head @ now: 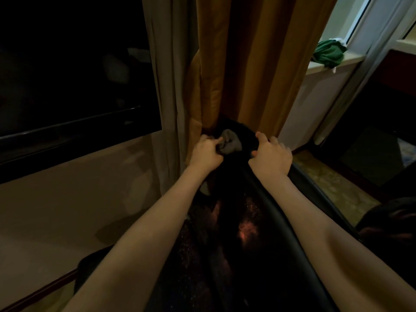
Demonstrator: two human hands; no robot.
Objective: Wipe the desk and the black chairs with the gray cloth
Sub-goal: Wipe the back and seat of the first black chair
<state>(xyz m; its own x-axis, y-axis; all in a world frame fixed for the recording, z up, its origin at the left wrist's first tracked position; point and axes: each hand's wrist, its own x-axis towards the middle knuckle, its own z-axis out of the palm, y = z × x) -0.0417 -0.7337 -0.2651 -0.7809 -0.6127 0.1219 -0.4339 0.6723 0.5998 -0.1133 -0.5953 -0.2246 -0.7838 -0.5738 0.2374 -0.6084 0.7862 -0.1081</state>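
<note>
A black chair point(265, 199) runs from the bottom centre up to the curtains, its dark frame rail slanting along the right side. My left hand point(207, 153) grips the bunched gray cloth point(230, 143) and holds it against the chair's far top edge. Beside it, my right hand point(271, 155) curls its fingers over the same top edge of the chair, a short gap to the right of the cloth. Most of the chair surface is very dark and hard to read.
Brown curtains point(254, 64) hang right behind the chair, with a gray one to their left. A black TV screen point(67, 75) fills the upper left on a beige wall. A green cloth point(328, 52) lies on the windowsill at right. Patterned carpet shows at the right.
</note>
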